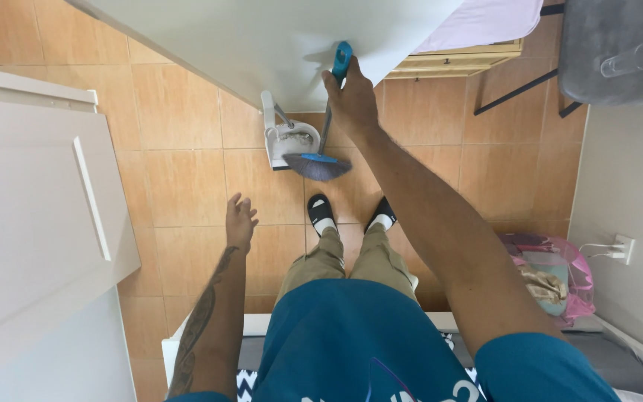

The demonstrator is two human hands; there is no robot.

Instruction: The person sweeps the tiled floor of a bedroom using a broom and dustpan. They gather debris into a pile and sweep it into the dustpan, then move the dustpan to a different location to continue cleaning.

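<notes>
My right hand [351,100] is closed around the blue handle of a short broom [320,165], whose grey bristles rest on the tiled floor. The bristle head touches the mouth of a white dustpan [286,138] standing just to its left, with some dust inside. My left hand [239,221] hangs free over the tiles with its fingers spread, holding nothing. My two feet in black slippers stand just behind the broom.
A white door [39,208] stands at the left. A white panel [262,37] runs above the dustpan. A grey chair [612,52] is at the top right, a pink bag [560,275] and a wall socket [623,249] at the right.
</notes>
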